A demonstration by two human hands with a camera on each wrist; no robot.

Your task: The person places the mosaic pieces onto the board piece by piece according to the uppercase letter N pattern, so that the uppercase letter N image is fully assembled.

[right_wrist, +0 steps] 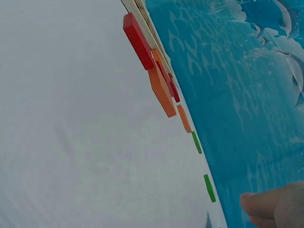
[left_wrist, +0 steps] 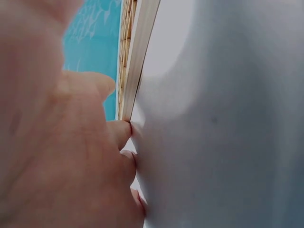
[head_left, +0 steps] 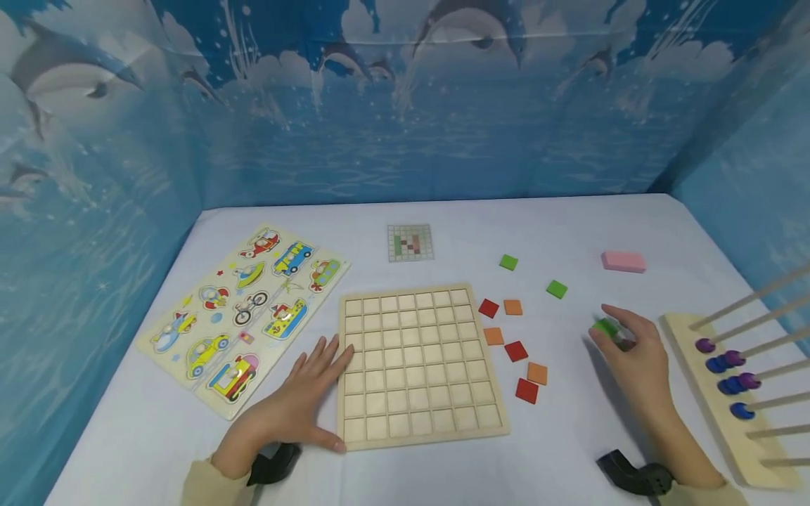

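My left hand (head_left: 294,404) lies with fingers spread at the left side of a wooden grid board (head_left: 411,369), its fingertips and thumb at the frame. In the left wrist view the fingers reach the board's edge (left_wrist: 138,61). Out to the right of the board, my right hand (head_left: 642,358) pinches green tiles (head_left: 606,327) between thumb and fingers; how many is hidden. Between board and right hand lie red tiles (head_left: 526,391) and orange tiles (head_left: 537,373). Two more green tiles (head_left: 557,289) are farther back. Only fingertips (right_wrist: 261,204) of the right hand show in its wrist view.
A small card with a coloured grid pattern (head_left: 410,243) lies behind the board. On the left is a vehicle picture puzzle (head_left: 215,320). A pink block (head_left: 623,262) sits at the back right. A wooden peg stand with beads (head_left: 728,393) stands beyond the right hand.
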